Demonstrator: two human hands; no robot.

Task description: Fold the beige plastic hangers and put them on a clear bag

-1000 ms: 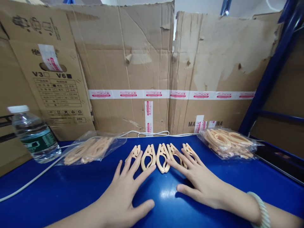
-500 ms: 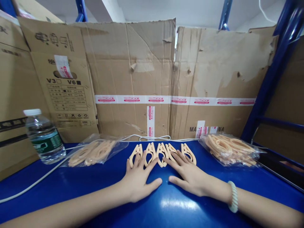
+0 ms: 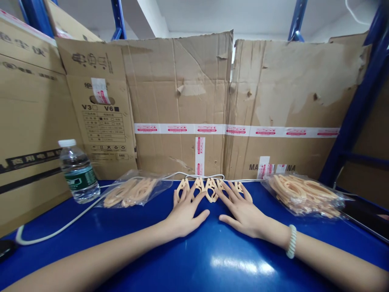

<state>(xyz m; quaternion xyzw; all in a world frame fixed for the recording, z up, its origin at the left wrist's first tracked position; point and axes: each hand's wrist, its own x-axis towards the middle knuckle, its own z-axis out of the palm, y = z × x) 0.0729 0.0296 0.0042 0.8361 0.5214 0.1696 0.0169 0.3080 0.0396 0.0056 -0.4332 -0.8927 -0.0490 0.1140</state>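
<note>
Several beige plastic pieces, apparently folded travel hangers (image 3: 210, 185), stand in a row on the blue tabletop (image 3: 194, 263) near its back edge. My left hand (image 3: 184, 218) lies flat with fingers spread, its fingertips over the hangers at the left end of the row. Palm down and fingers apart, my right hand (image 3: 244, 215) reaches over those at the right end, partly covering them. The middle hanger shows between the two hands. Neither hand grips anything.
Clear bags of similar beige hangers lie at left (image 3: 138, 192) and right (image 3: 298, 190). A water bottle (image 3: 79, 178) stands far left. A white cable (image 3: 62, 232) runs along the back and left. Cardboard sheets (image 3: 182, 105) wall the back; a dark object (image 3: 6, 249) sits at the left edge.
Both hands and the row of hangers have shifted toward the back, so the hangers' tops now reach the white cable. The camera view has turned slightly left.
</note>
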